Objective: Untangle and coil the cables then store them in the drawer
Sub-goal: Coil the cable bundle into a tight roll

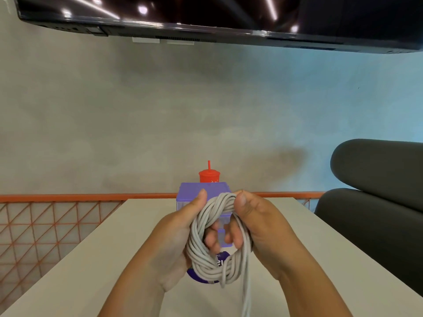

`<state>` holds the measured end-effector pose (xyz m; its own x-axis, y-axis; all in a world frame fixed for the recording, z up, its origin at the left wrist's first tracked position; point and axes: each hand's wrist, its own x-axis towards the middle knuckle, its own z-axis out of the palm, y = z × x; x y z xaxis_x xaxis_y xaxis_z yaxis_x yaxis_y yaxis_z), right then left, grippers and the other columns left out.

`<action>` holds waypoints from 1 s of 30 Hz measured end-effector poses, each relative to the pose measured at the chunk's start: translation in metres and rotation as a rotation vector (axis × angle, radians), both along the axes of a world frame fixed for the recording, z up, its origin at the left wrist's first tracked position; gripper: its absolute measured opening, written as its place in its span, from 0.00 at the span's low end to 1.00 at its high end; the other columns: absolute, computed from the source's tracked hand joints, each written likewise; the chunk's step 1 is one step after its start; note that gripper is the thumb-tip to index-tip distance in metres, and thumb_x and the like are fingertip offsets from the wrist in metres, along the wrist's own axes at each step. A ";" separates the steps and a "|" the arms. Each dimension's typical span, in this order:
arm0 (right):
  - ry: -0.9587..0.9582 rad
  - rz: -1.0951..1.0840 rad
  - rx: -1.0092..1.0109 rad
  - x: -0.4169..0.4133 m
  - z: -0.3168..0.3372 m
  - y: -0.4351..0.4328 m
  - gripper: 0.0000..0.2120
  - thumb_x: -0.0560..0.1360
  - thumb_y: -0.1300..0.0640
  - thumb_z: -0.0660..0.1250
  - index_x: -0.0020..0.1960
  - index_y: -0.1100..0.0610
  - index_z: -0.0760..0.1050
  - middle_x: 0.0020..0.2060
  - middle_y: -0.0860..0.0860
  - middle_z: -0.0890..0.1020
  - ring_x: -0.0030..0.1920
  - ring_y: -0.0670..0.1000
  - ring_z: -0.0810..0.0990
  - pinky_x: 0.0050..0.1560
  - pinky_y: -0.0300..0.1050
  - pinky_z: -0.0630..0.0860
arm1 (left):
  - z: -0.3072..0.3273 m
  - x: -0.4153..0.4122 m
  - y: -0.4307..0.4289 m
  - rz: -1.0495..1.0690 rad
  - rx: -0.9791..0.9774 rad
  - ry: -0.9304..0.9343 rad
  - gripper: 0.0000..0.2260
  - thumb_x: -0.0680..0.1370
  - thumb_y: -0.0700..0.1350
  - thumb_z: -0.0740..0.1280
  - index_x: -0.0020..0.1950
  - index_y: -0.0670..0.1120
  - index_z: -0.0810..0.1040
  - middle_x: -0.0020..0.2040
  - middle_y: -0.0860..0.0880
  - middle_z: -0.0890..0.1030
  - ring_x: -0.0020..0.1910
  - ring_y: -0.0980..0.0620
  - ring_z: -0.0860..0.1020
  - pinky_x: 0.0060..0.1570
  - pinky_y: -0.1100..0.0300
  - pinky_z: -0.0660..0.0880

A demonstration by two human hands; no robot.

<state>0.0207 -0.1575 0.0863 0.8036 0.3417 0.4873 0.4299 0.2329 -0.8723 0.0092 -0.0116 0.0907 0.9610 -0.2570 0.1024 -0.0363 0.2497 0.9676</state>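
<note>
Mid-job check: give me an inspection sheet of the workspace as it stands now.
Surface: pale tabletop.
Job's things: grey cable coil held above the table; purple drawer unit behind it, drawer fronts mostly hidden by the hands.
Clutter: red cup with straw behind the drawer unit; purple round object under the coil.
Grippers: left hand and right hand both grip the coil, thumbs on top.
Cables: one loose tail hangs from the coil toward the camera.
Surroundings: orange mesh railing, grey wall, dark screen overhead, dark chair at right.
</note>
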 end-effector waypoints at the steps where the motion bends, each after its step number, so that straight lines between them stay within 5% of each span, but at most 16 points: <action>1: 0.022 0.000 0.021 -0.001 0.000 0.001 0.28 0.65 0.33 0.64 0.35 0.61 0.77 0.21 0.55 0.74 0.25 0.51 0.76 0.32 0.38 0.75 | 0.001 -0.002 -0.002 0.013 -0.017 0.002 0.22 0.64 0.62 0.63 0.29 0.42 0.74 0.21 0.46 0.67 0.21 0.50 0.68 0.31 0.58 0.68; 3: 0.078 0.005 0.048 -0.002 -0.001 0.002 0.27 0.64 0.30 0.64 0.25 0.54 0.75 0.16 0.51 0.69 0.21 0.48 0.71 0.34 0.39 0.75 | 0.003 -0.006 -0.009 0.048 -0.041 -0.021 0.23 0.63 0.63 0.65 0.29 0.42 0.71 0.19 0.49 0.62 0.18 0.52 0.63 0.32 0.58 0.65; 7: 0.194 0.200 0.120 0.002 -0.002 -0.001 0.31 0.62 0.32 0.69 0.17 0.56 0.67 0.14 0.51 0.67 0.20 0.49 0.69 0.35 0.45 0.74 | 0.005 -0.012 -0.019 0.111 0.029 -0.127 0.22 0.60 0.63 0.72 0.25 0.47 0.69 0.18 0.51 0.60 0.18 0.54 0.60 0.33 0.57 0.61; 10: 0.186 0.283 0.129 0.003 -0.002 -0.006 0.21 0.59 0.42 0.78 0.30 0.59 0.76 0.19 0.52 0.71 0.25 0.49 0.73 0.34 0.43 0.75 | 0.005 -0.013 -0.023 0.200 0.098 -0.184 0.20 0.63 0.61 0.70 0.22 0.47 0.72 0.18 0.53 0.62 0.18 0.54 0.61 0.33 0.56 0.63; 12: 0.082 0.124 0.005 0.000 0.002 -0.009 0.17 0.59 0.55 0.80 0.43 0.57 0.78 0.28 0.53 0.78 0.31 0.49 0.77 0.36 0.41 0.75 | 0.007 -0.012 -0.022 0.269 0.140 -0.208 0.23 0.62 0.62 0.71 0.26 0.43 0.73 0.19 0.52 0.63 0.18 0.54 0.62 0.34 0.55 0.64; 15: -0.105 -0.278 -0.338 -0.007 0.010 -0.011 0.17 0.68 0.69 0.70 0.49 0.51 0.75 0.35 0.48 0.80 0.34 0.45 0.77 0.36 0.35 0.75 | 0.008 -0.011 -0.021 0.374 0.193 -0.246 0.20 0.62 0.62 0.67 0.23 0.48 0.66 0.22 0.52 0.62 0.20 0.53 0.61 0.31 0.58 0.64; 18: -0.302 -0.518 -0.698 -0.013 0.011 -0.003 0.13 0.75 0.63 0.60 0.54 0.47 0.67 0.34 0.47 0.75 0.33 0.45 0.73 0.31 0.37 0.69 | 0.003 -0.007 -0.024 0.459 0.299 -0.331 0.22 0.70 0.58 0.67 0.23 0.46 0.68 0.22 0.51 0.62 0.23 0.52 0.61 0.30 0.59 0.61; 21: -0.346 -0.563 -0.838 -0.009 0.003 0.002 0.13 0.78 0.61 0.54 0.57 0.47 0.59 0.35 0.48 0.73 0.34 0.48 0.72 0.30 0.40 0.67 | -0.001 -0.003 -0.025 0.523 0.364 -0.402 0.23 0.72 0.57 0.67 0.34 0.36 0.76 0.23 0.51 0.63 0.23 0.54 0.61 0.27 0.63 0.61; 25: -0.245 -0.378 -0.825 -0.015 0.007 -0.002 0.14 0.79 0.60 0.53 0.56 0.42 0.59 0.46 0.55 0.80 0.43 0.57 0.80 0.44 0.56 0.78 | -0.003 -0.002 -0.018 0.534 0.446 -0.516 0.27 0.67 0.66 0.68 0.39 0.39 0.81 0.25 0.46 0.74 0.23 0.57 0.68 0.26 0.68 0.65; 30: -0.036 -0.255 -0.615 -0.006 0.002 -0.006 0.26 0.79 0.55 0.57 0.67 0.31 0.53 0.58 0.47 0.77 0.54 0.52 0.79 0.53 0.50 0.79 | -0.001 -0.002 -0.013 0.575 0.460 -0.565 0.31 0.63 0.69 0.69 0.37 0.39 0.80 0.26 0.47 0.75 0.24 0.54 0.72 0.26 0.66 0.68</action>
<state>0.0144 -0.1639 0.0888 0.8829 0.3672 0.2925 0.4370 -0.4153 -0.7978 0.0075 -0.0246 0.0897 0.7919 0.1119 0.6003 -0.5319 -0.3564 0.7681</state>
